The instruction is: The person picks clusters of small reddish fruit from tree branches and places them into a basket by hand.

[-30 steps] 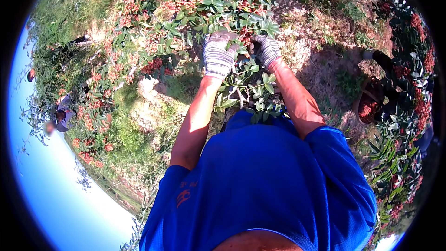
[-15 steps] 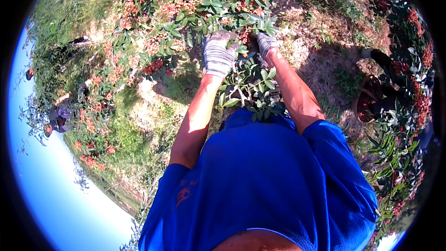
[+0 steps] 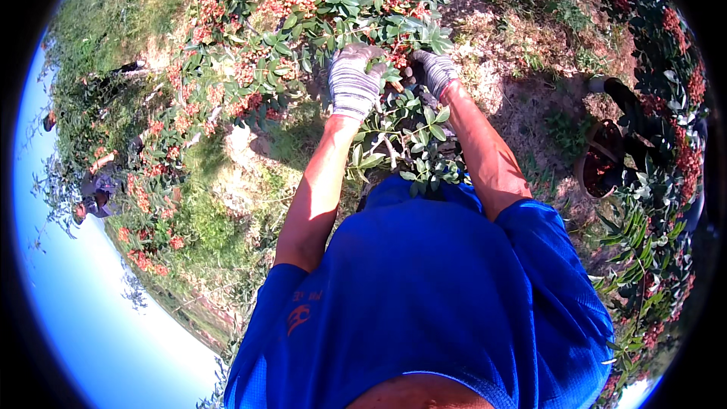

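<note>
Left hand, striped glove, fingers curled at the shrub's green leaves, thumb toward the right; grip contents hidden, can't tell if it holds anything. Right hand, same glove type, fingers bent inward, tips partly hidden, hold unclear. Red berry cluster sits between the hands, just beyond the fingertips, among leaves. Leafy branch below hands, near blue shirt. Basket with red berries well apart, far right.

Berry cluster btwn fingers of L hand & R hand, twigs just behind, twd wearer's shirt. Basket well R of fingers; another person far L.
</note>
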Available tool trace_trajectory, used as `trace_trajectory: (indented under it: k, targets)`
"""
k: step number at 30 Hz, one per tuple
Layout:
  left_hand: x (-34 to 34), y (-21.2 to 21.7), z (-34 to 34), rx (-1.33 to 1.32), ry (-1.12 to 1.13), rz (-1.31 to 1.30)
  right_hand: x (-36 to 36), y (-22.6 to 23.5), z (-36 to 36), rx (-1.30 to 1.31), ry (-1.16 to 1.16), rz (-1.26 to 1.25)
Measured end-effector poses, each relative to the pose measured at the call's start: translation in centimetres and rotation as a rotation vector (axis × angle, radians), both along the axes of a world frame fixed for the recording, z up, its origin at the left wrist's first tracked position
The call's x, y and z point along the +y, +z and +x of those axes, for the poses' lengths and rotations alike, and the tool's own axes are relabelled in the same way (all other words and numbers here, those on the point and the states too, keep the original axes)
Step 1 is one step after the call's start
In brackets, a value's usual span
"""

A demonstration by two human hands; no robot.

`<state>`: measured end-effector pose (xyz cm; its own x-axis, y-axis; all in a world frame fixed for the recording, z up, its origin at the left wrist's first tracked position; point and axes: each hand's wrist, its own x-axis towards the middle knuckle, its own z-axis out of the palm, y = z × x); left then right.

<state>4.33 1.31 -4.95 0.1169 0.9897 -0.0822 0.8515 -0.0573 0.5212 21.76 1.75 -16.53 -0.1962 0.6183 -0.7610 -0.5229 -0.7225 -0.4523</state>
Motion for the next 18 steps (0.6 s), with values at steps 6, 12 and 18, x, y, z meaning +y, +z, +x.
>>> trace_trajectory:
  k: [6,12,18]
  targets:
    - [0.1,0.2,0.1,-0.03,0.003,-0.032,0.4,1.0,-1.0,-0.171,-0.087,0.013]
    - [0.2,0.5,0.3,-0.045,0.02,-0.06,1.2,-1.3,-2.2,-0.867,0.294,0.21]
    - [0.0,0.4,0.3,-0.072,0.039,-0.071,0.2,-3.8,-3.3,-1.005,0.546,0.241]
